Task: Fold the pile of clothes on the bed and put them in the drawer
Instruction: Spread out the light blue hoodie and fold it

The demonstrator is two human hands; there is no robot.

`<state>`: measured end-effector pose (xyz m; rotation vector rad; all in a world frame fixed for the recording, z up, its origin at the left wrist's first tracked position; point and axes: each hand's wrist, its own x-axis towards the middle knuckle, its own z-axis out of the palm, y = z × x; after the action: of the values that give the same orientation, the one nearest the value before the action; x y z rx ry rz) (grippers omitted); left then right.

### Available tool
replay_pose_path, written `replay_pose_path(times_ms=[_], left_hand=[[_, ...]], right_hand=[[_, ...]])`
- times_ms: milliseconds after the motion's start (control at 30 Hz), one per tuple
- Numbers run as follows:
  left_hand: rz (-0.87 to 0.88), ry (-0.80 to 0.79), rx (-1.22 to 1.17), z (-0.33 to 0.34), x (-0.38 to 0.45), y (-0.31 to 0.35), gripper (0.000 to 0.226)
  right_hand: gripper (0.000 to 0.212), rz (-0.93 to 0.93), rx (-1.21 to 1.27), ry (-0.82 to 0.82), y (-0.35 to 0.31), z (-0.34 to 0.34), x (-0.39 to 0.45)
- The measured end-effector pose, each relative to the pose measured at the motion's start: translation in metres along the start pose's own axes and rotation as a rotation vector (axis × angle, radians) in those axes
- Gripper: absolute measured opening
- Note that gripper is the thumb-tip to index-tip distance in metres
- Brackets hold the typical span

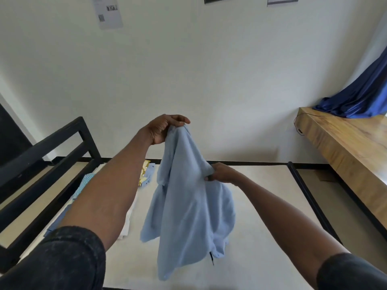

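Note:
A light blue shirt [188, 206] hangs in the air over the white bed [261, 216], its lower folds draping down to the mattress. My left hand [165, 127] is raised and pinches the shirt's top edge. Lower and to the right, my right hand [222, 172] grips a fold at the shirt's side. Other clothes lie along the bed's left side, partly hidden behind my left arm: a teal patterned piece [85, 183], a white piece [128, 222], and a yellow and blue bundle [146, 172] near the far edge. No drawer is in view.
A black metal bed frame [62, 143] rises at the left. A black rail [310, 201] edges the bed on the right. A wooden shelf [345, 147] runs along the right wall with a dark blue cloth [360, 97] on it. A white wall stands behind.

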<state>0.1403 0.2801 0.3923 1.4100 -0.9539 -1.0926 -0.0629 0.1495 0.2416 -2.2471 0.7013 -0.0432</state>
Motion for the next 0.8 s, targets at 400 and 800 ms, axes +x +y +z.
replay_pose_path(times_ms=[400, 800], left_hand=[[-0.343, 0.129, 0.863, -0.026, -0.024, 0.008, 0.035], [0.070, 0.299, 0.010, 0.015, 0.011, 0.028, 0.033]], right_hand=[[0.015, 0.171, -0.240, 0.686, -0.058, -0.085, 0.026], [0.031, 0.090, 0.518, 0.395, -0.052, -0.098, 0.029]])
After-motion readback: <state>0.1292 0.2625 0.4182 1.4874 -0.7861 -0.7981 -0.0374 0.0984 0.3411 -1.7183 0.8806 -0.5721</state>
